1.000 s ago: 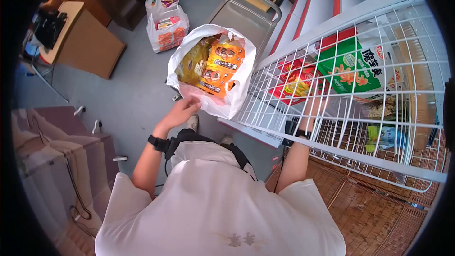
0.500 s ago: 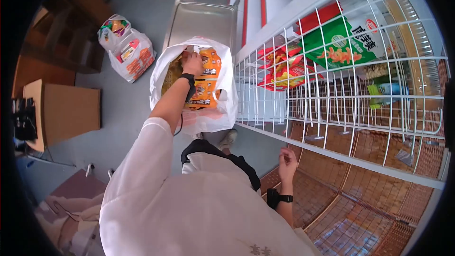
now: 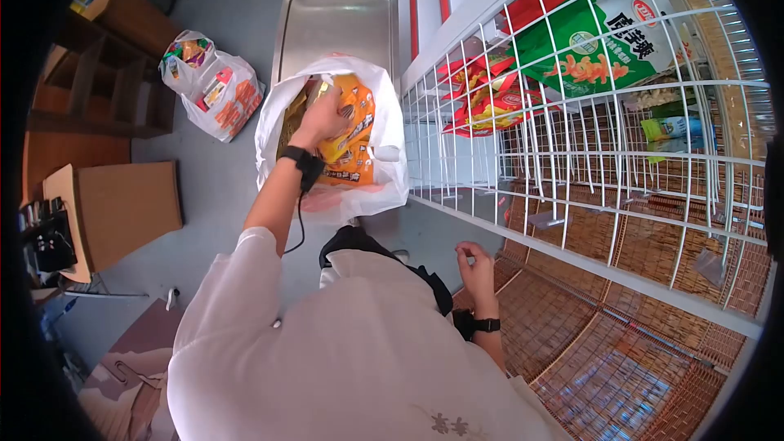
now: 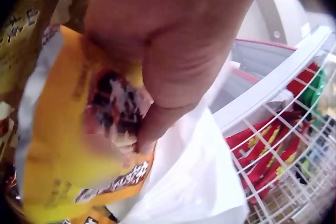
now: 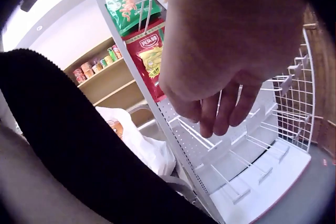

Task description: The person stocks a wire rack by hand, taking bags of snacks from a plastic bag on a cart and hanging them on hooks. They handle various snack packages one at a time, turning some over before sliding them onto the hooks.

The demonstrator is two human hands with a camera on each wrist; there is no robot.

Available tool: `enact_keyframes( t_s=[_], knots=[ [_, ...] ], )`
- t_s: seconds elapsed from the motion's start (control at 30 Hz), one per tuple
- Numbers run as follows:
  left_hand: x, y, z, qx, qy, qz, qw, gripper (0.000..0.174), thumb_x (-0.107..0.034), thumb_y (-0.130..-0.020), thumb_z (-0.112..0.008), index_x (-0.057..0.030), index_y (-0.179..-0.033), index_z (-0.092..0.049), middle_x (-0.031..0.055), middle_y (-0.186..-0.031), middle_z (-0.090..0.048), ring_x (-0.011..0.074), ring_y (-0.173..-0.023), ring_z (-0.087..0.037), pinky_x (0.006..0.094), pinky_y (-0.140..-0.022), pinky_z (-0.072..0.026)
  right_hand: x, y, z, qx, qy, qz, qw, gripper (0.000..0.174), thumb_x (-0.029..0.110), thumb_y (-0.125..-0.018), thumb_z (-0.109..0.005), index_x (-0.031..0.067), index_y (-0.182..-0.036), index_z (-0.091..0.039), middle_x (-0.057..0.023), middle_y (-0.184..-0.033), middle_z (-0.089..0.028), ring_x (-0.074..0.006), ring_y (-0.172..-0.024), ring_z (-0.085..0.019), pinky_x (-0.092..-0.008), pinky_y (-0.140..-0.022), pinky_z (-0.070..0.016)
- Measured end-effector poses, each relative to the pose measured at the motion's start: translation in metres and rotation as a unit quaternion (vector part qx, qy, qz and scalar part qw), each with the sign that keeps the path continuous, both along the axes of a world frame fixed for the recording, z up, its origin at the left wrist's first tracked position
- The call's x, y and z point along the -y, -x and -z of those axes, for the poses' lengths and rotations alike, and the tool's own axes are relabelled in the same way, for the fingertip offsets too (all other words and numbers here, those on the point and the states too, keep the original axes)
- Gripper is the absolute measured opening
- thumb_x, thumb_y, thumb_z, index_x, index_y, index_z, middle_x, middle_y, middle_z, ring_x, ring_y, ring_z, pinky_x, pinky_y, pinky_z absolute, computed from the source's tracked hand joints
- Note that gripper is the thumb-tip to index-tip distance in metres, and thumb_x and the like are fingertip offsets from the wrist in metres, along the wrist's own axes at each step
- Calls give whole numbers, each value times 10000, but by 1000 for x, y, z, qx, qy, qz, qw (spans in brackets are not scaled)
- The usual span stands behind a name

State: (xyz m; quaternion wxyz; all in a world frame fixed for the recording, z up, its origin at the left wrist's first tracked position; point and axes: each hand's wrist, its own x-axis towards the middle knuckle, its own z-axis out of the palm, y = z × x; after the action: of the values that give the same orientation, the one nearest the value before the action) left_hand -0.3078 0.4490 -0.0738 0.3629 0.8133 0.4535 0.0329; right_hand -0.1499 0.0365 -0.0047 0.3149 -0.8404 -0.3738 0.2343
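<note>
My left hand (image 3: 325, 117) is inside a white plastic bag (image 3: 386, 102) and pinches an orange-yellow snack packet (image 4: 58, 134) between thumb and fingers. In the left wrist view the packet tilts, its silvery sealed edge on the left. Other orange packets (image 3: 353, 173) lie below it in the bag, and a darker gold packet (image 4: 21, 40) shows beside it. My right hand (image 3: 478, 271) hangs at my right side near the wire rack (image 3: 572, 268), fingers loosely curled and holding nothing. In the right wrist view, its fingertips (image 5: 207, 128) overlap the rack's bare hooks.
The bag sits on a metal cart (image 3: 339, 28). Red snack bags (image 3: 494, 98) and a green-and-white bag (image 3: 584, 53) hang in the rack on the right. Another filled plastic bag (image 3: 233, 106) stands on the floor at left, near a cardboard-brown box (image 3: 131, 208).
My left hand went from the bag's near rim into it and now lifts an orange packet. My right hand came out of the rack down to my side. The view has swung right.
</note>
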Motion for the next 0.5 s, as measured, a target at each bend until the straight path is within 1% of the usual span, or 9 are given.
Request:
enact_keyframes(
  t_s=[0.03, 0.07, 0.1, 0.17, 0.27, 0.3, 0.37, 0.4, 0.5],
  knots=[
    [5, 6, -10, 9, 22, 17, 1000, 544, -200, -677, -697, -12, -1148, -497, 237, -952, -633, 386, -940, -595, 430, -790, -485, -1, 0, 1, -2, 2, 1, 1000, 98, 6, -787, -599, -4, -882, -622, -146, -833, -639, -256, -728, -630, -318, -671, -499],
    [13, 13, -19, -33, 9, 81, 996, 383, -166, -696, -648, -7, -1032, -556, 231, -893, -641, 371, -899, -609, 434, -764, -495, -1, 0, 2, -1, 3, -13, 1000, 102, 12, -784, -602, -2, -883, -622, -147, -836, -639, -263, -731, -628, -322, -672, -500],
    [22, 17, -15, -36, 12, 81, 996, 383, -166, -696, -648, -7, -1032, -556, 231, -893, -641, 371, -899, -609, 434, -764, -495, 1, 1, 2, -1, 4, -28, 1000, 106, 17, -782, -605, 0, -885, -623, -149, -839, -639, -270, -734, -626, -327, -673, -500],
    [36, 15, 4, -138, -23, 224, 965, 284, -148, -682, -643, -8, -927, -611, 218, -883, -628, 359, -890, -607, 412, -781, -498, 5, 2, 8, -11, 13, -32, 999, 109, 22, -780, -605, 1, -885, -624, -151, -843, -640, -280, -743, -625, -336, -678, -500],
    [61, 1, 59, -115, -94, 302, 942, 253, -132, -661, -642, -20, -887, -652, 198, -973, -585, 343, -944, -582, 408, -807, -493, 10, 4, 13, -16, 22, -39, 999, 114, 29, -780, -603, 3, -889, -626, -155, -852, -641, -296, -759, -623, -351, -690, -500],
    [69, -5, 66, -115, -94, 305, 941, 253, -132, -661, -642, -20, -887, -652, 198, -973, -585, 343, -944, -582, 408, -807, -493, 13, 5, 13, -9, 26, -45, 999, 117, 32, -781, -601, 3, -891, -627, -157, -857, -642, -303, -766, -622, -358, -696, -500],
    [81, -18, 77, -191, -130, 272, 934, 252, -157, -706, -641, -42, -927, -677, 198, -1195, -511, 336, -1077, -519, 456, -869, -444, 18, 9, 13, -14, 26, -40, 999, 118, 31, -781, -599, 3, -892, -628, -160, -862, -642, -308, -774, -621, -360, -701, -500],
    [81, -25, 88, -223, -132, 270, 927, 269, -214, -747, -623, -47, -950, -681, 179, -1252, -459, 310, -1169, -430, 485, -920, -380, 22, 11, 12, -18, 25, -38, 999, 118, 31, -782, -597, 2, -892, -630, -163, -866, -642, -314, -781, -621, -362, -706, -499],
    [79, -24, 70, -221, -103, 256, 936, 308, -258, -762, -594, -44, -968, -678, 171, -1227, -467, 304, -1208, -374, 492, -946, -341, 38, 18, 11, 18, 22, -40, 999, 108, 26, -800, -599, -3, -898, -633, -138, -843, -652, -248, -729, -640, -316, -675, -512]
  ],
)
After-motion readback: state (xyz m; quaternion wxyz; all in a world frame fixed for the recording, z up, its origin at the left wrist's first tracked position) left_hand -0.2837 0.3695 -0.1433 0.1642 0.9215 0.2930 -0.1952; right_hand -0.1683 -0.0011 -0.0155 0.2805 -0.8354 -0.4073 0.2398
